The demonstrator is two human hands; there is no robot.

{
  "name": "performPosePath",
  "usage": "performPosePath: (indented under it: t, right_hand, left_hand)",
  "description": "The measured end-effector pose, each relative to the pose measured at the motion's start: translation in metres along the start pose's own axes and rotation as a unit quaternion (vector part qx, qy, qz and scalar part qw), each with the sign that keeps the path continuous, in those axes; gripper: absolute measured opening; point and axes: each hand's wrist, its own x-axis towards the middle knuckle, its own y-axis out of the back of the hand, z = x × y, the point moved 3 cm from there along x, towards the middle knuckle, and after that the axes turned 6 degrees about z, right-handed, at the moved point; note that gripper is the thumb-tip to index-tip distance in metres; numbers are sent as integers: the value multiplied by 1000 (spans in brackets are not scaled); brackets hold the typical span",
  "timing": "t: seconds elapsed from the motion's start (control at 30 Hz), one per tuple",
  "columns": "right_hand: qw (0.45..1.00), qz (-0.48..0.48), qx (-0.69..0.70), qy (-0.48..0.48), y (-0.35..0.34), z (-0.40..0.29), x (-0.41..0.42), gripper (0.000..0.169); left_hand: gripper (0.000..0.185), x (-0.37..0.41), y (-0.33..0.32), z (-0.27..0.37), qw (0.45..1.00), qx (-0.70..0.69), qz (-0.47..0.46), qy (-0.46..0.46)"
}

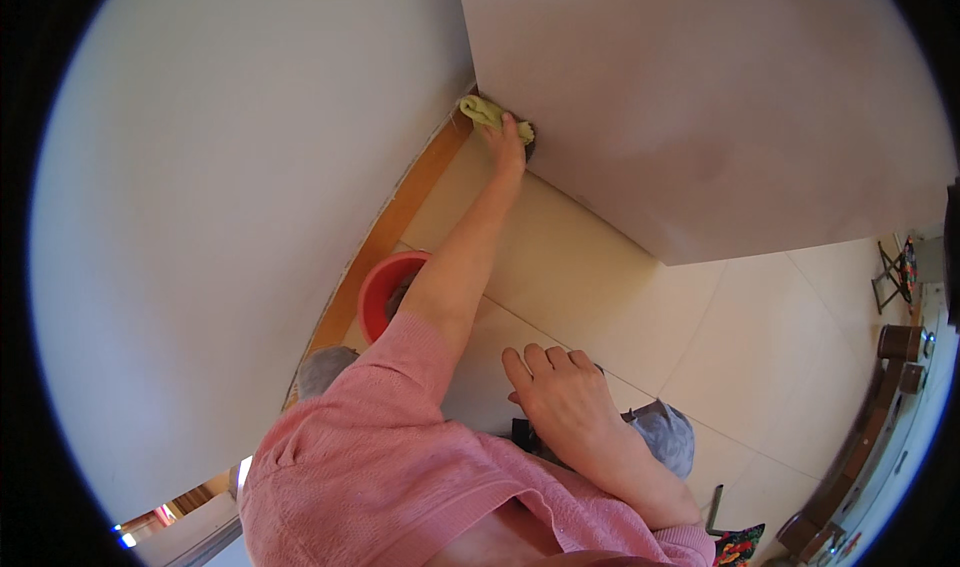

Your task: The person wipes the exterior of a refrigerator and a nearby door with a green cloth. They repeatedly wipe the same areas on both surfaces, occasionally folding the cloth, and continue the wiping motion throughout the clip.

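Observation:
My left hand (506, 147) reaches far forward and grips a folded yellow-green cloth (484, 110). The cloth is against the foot of a large pale upright panel (675, 116), close to its corner with the white wall (225, 154). Something dark shows beside the cloth, too hidden to name. My right hand (561, 390) is nearer my body, back up, with its fingers loosely bent and no object visible in it; its palm is hidden. Beside my left forearm, a red plastic basin (373, 297) stands on the floor, partly covered by the arm, with something dark grey inside.
An orange-brown wooden baseboard (401, 199) runs along the white wall beside the pale tiled floor (570, 229). Grey fabric (664, 436) shows below my right hand. At the far right are a folding stool (892, 274) and brown containers (900, 342). Floral fabric (739, 544) lies lower right.

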Motion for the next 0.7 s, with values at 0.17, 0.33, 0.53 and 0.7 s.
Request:
performPosePath:
  t: [0.17, 0.33, 0.53, 0.7]
  right_hand:
    - [1000, -1, 6, -17, 1, 6, -6, 41]
    - [998, 38, -38, 23, -3, -8, -19, 36]
    - [995, 53, -48, 64, 3, -24, -38, 33]
    - [993, 72, -43, 81, 13, -31, -52, 30]
  left_hand:
    - [63, -3, 3, 18, 929, -132, 9, 346]
    - [63, 17, 18, 74, 947, -125, -7, 296]
    - [63, 5, -16, 232, 964, -222, -127, 66]
    - [60, -111, -56, 421, 961, -211, -120, -132]
